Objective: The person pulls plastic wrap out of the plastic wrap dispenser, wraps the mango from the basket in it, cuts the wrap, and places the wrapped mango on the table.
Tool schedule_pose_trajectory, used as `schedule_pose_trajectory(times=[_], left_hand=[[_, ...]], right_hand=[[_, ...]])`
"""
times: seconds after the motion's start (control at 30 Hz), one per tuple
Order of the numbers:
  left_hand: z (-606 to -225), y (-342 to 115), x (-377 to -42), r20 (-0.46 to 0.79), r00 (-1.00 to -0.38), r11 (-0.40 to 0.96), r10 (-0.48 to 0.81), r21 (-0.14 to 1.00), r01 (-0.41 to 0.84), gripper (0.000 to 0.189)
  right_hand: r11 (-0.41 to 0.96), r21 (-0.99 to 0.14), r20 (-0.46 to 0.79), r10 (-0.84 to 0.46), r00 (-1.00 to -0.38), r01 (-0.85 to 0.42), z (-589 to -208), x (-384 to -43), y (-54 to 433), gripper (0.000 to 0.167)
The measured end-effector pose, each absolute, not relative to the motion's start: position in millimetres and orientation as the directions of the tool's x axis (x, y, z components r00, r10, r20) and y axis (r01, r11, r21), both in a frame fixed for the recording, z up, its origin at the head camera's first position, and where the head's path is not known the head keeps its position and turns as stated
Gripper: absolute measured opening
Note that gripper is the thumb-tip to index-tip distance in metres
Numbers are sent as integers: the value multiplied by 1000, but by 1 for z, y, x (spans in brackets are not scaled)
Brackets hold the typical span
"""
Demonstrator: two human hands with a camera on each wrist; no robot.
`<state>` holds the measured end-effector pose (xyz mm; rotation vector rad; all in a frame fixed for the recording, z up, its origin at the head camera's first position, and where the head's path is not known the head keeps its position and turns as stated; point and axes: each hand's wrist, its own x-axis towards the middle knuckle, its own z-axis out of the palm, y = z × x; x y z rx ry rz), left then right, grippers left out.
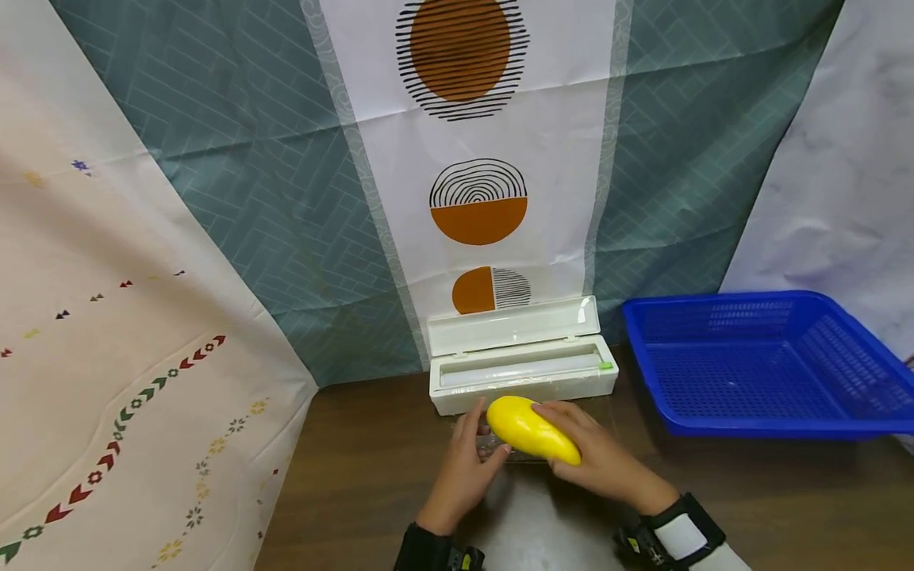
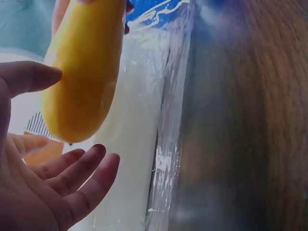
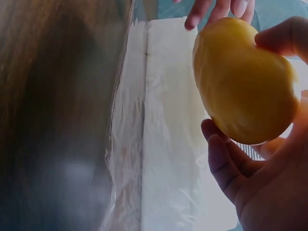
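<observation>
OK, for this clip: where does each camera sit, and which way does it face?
Head: worn on the head, facing forward and down at the yellow object, white box and blue basket; left hand and right hand show.
Left wrist: faces the open left hand beside the yellow object; part of the right hand shows at the top.
Right wrist: faces the right hand gripping the yellow object; part of the left hand shows beyond.
Shared: both wrist views show the yellow object and clear film.
</observation>
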<state>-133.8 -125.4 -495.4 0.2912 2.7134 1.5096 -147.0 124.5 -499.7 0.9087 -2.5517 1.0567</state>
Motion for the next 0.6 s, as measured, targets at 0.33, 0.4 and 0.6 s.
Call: schedule_pose_trajectory(times=[0.33, 0.4, 0.6], left_hand=[[-496, -128, -134, 78, -967, 498, 244, 845, 194, 83], [-496, -129, -135, 77, -969, 488, 234, 853, 186, 83], [-498, -131, -138, 53, -981, 504, 187, 852, 142, 77]], right_hand=[[527, -566, 424, -473, -772, -634, -506, -149, 119, 81], [524, -574, 424, -468, -776, -630, -508, -149, 119, 82], [546, -616, 407, -398, -822, -569, -516, -150, 122, 86]])
